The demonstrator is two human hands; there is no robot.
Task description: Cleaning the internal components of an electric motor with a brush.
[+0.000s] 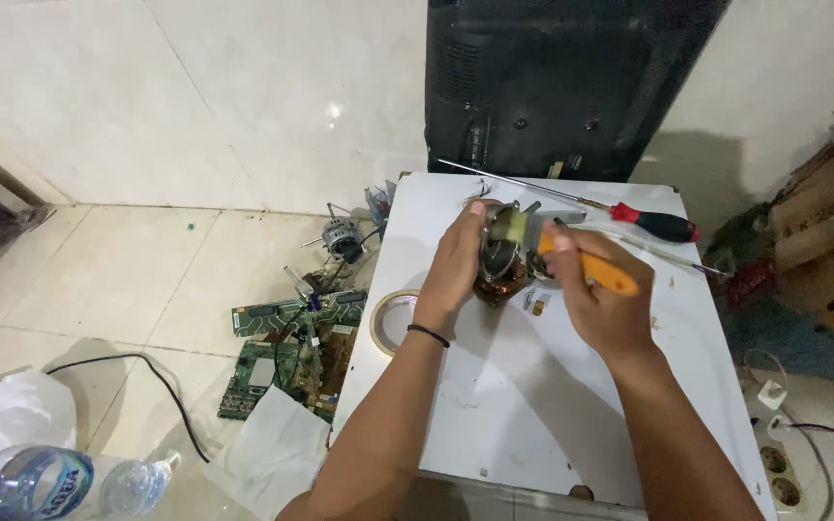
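Floor, near left: two plastic bottles (pixel 45 482); green circuit boards (pixel 287 362) further on. White worktop (pixel 533 405): tape roll (pixel 390 320) at left edge. Left hand (pixel 456 265), grip clamped on small motor (pixel 504 259), held just above worktop centre. Right hand (pixel 605 299), grip closed round orange-handled tool (pixel 596 272), tip at motor. Beyond: red-black screwdriver (pixel 653 222); dark television back (pixel 562 82).

On the white board (pixel 533 405) in front of me, my left hand (pixel 456 265) sits left of the small motor (pixel 502 256), my right hand (pixel 602 301) right of it, gripping a screwdriver (pixel 591 270). A second screwdriver (pixel 629 214) lies behind them, near the television (pixel 562 87). A tape roll (pixel 390 323) rests at the board's left edge. Circuit boards (pixel 287 357) lie on the floor to the left, bottles (pixel 50 482) nearer me.
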